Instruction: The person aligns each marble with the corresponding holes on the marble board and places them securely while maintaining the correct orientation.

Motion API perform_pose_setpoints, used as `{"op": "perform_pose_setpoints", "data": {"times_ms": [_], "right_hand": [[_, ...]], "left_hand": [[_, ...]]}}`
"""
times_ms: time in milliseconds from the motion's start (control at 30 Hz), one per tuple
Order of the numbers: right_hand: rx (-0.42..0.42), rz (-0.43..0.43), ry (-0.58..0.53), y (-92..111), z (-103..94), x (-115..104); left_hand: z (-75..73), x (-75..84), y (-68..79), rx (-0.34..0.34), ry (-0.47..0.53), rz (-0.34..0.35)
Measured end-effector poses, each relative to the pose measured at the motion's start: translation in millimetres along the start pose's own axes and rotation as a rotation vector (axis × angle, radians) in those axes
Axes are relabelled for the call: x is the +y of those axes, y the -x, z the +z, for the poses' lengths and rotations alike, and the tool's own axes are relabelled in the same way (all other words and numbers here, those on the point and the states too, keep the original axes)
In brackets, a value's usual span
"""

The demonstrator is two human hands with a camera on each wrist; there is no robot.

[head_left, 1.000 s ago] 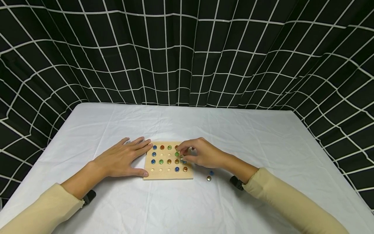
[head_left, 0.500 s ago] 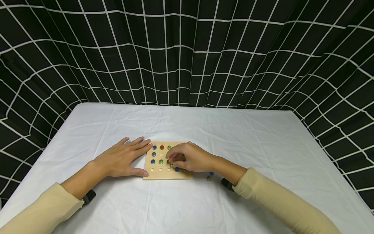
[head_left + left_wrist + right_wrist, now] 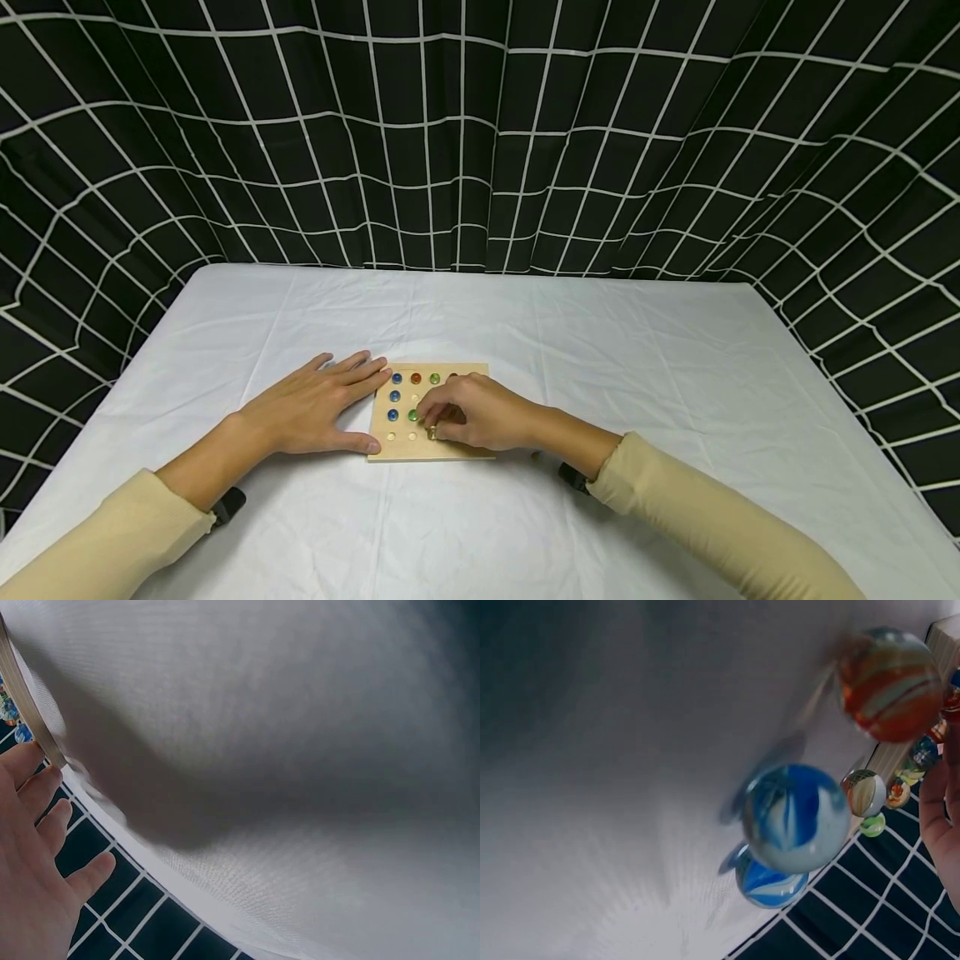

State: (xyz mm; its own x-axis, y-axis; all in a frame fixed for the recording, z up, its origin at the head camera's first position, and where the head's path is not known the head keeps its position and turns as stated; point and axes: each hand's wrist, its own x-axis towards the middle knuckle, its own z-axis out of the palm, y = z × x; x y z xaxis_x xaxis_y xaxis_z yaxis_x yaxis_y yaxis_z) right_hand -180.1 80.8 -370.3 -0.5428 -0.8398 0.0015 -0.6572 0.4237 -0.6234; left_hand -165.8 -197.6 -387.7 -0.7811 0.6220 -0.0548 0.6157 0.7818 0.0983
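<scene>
A square wooden board (image 3: 420,452) with rows of hollows lies on the table, glass marbles in many of them. My left hand (image 3: 307,408) lies spread at its left side, thumb and fingertips touching the edge. In the left wrist view, the left hand's fingers (image 3: 52,825) are by the board's rim (image 3: 26,697). Over the front row, my right hand (image 3: 487,412) pinches a clear, golden-looking marble (image 3: 432,432) between thumb and fingers. That hand hides the board's right part. Blue marbles (image 3: 394,396) fill part of the left column; a green marble (image 3: 413,415) is beside the fingertips.
Loose on the cloth in the right wrist view are an orange-striped marble (image 3: 890,685), a blue-and-white marble (image 3: 797,818) and another blue marble (image 3: 771,885). The head view shows one loose marble (image 3: 536,456) by the right forearm. A black gridded curtain (image 3: 480,150) hangs behind the white-covered table.
My right hand has moved left and toward the front of the board with the marble, from the right columns to the front row. The left hand has stayed in place.
</scene>
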Motion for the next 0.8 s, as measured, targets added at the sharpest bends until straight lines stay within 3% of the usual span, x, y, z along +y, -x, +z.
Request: {"op": "perform_pose_setpoints", "data": {"times_ms": [400,800], "right_hand": [[0.009,-0.02,0.038,-1.2,0.9,-0.1],[0.141,0.036,-0.039,20.2,-28.2,20.0]], "left_hand": [[0.1,-0.2,1.3,0.008,0.001,0.003],[0.3,0.4,0.6,-0.001,-0.002,-0.006]]}}
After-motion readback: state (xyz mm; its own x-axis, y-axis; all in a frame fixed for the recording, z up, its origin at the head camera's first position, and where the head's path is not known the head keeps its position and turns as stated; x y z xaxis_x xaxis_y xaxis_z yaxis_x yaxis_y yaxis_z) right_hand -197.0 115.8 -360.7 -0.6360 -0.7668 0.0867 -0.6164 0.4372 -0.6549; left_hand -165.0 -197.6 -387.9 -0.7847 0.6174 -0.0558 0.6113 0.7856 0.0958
